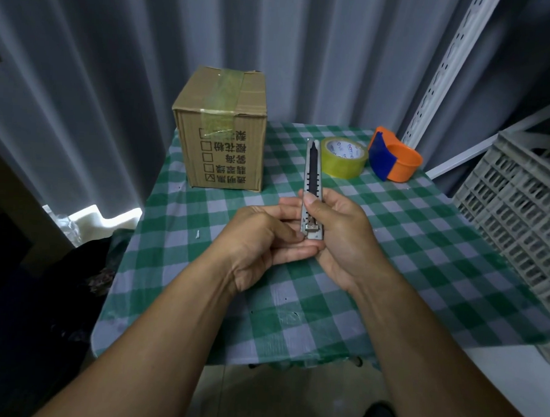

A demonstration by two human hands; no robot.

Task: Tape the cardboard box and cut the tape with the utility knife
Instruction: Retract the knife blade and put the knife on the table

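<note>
Fingers (313, 207) of the right hand (341, 239) are wrapped around the lower half of the utility knife (313, 191), thumb pressed on its front, knife standing upright over the worktop (390, 276). Left hand (259, 242) is curled in beside it, fingertips touching the knife's bottom end, so both hands are on it. Can't tell if any blade is out. Cardboard box (222, 133) sits further back on the checked cloth, tape strip already over its top seam. Tape roll (343, 161) lies right of the knife tip, orange and blue dispenser (392, 158) just beside it.
</note>
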